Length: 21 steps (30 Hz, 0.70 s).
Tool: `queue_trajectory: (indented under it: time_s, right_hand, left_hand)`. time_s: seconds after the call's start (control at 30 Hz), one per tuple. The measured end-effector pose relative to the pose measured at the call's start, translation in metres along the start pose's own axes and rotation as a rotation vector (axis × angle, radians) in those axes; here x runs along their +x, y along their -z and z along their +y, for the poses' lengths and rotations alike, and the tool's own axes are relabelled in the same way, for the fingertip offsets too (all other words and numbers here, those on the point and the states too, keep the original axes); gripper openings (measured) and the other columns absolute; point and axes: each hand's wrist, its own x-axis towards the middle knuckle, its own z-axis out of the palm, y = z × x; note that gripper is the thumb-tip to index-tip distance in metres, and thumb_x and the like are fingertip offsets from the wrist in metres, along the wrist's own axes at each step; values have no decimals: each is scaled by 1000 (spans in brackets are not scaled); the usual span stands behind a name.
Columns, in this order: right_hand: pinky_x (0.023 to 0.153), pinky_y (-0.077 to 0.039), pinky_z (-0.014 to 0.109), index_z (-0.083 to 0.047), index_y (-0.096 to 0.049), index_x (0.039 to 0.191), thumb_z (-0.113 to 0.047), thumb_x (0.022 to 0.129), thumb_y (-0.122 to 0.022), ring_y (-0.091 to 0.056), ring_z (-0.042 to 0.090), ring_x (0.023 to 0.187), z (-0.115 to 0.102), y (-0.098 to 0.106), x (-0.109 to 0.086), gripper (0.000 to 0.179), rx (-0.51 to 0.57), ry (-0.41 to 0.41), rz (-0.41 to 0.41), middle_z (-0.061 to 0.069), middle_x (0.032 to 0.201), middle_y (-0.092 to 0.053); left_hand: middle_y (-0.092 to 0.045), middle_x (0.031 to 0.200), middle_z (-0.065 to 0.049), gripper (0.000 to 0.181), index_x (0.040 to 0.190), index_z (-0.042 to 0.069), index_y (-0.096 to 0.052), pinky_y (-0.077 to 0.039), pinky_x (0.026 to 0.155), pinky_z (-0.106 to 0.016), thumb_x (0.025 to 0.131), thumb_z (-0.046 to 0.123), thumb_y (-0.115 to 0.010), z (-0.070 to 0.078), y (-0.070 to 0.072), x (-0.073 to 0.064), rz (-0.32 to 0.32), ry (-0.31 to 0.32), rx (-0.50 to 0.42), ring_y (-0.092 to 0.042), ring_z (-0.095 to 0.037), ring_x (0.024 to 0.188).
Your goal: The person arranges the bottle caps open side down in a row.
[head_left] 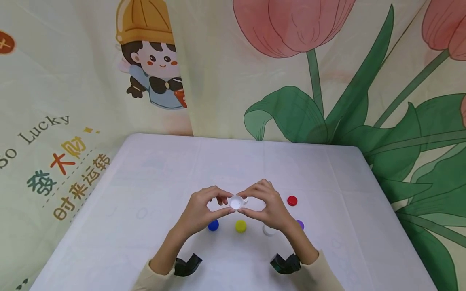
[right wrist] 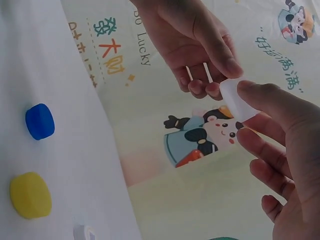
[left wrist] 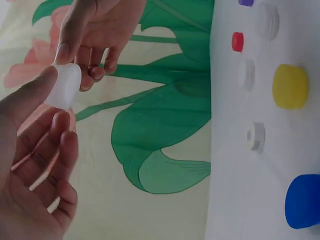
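A white bottle cap (head_left: pixel 236 202) is held up over the table between both hands, its hollow side facing the head camera. On its left edge, my left hand (head_left: pixel 202 207) pinches it between thumb and fingertips. From the other side my right hand (head_left: pixel 268 204) pinches the same cap in the same way. In the left wrist view the cap (left wrist: pixel 67 86) looks thin-walled and slightly translucent, with the left thumb (left wrist: pixel 37 90) along its near rim. The right wrist view shows it as a pale cap (right wrist: pixel 239 100), partly covered by the right thumb.
Below the hands on the white table (head_left: pixel 164 169) lie a blue cap (head_left: pixel 213 225) and a yellow cap (head_left: pixel 240 226). A red cap (head_left: pixel 292 201) sits farther right. Beside the right wrist are a purple cap (head_left: pixel 300 224) and a white cap (head_left: pixel 268 230), both partly hidden. Smaller white caps (left wrist: pixel 256 137) stand behind.
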Motion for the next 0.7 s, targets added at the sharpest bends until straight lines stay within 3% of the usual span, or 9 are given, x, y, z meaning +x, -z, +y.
queue_trajectory:
  time_s: [0.1, 0.17, 0.3, 0.4, 0.53, 0.7]
  right_hand:
    - [76, -34, 31, -17, -68, 99, -29, 72, -75, -44, 9, 88, 0, 1, -2, 30, -12, 5, 18, -8, 90, -62]
    - [76, -33, 30, -18, -68, 99, -31, 72, -75, -44, 9, 89, 0, 2, -2, 31, -15, -1, 26, -8, 90, -61]
    - [76, -32, 29, -19, -68, 100, -34, 73, -73, -44, 8, 89, 1, 2, -3, 31, -6, -16, 28, -9, 90, -61]
    - [77, -31, 29, -20, -68, 100, -35, 73, -73, -43, 7, 89, 1, 2, -4, 31, -1, -15, 24, -10, 90, -61]
    - [78, -31, 29, -19, -67, 101, -34, 73, -73, -43, 7, 88, 2, 1, -3, 32, -5, -4, 22, -10, 89, -61]
    - [78, -31, 29, -19, -67, 101, -31, 72, -75, -43, 7, 87, 2, 0, -3, 33, -20, 19, 28, -10, 88, -61]
  left_hand:
    - [-60, 77, 10, 30, 98, 22, -65, -39, 62, -23, 71, 33, -75, 2, -3, 0, 9, 87, -34, -54, -4, 71]
    - [-60, 75, 10, 28, 98, 23, -66, -39, 62, -23, 73, 33, -73, 3, -4, 0, 4, 197, -91, -54, -7, 70]
    - [-62, 79, 2, 23, 98, 20, -67, -42, 63, -25, 79, 32, -67, 3, -6, 0, -65, 472, -292, -55, -16, 72]
    - [-60, 82, -2, 26, 99, 13, -68, -43, 66, -28, 82, 31, -64, 2, -6, 1, -131, 602, -407, -54, -18, 73]
    - [-58, 78, -3, 31, 96, 7, -69, -39, 68, -30, 81, 34, -65, 2, -6, 2, -171, 660, -441, -52, -18, 74]
    - [-57, 75, -2, 32, 92, 7, -70, -37, 67, -31, 79, 36, -66, 3, -7, 2, -166, 693, -454, -51, -19, 75]
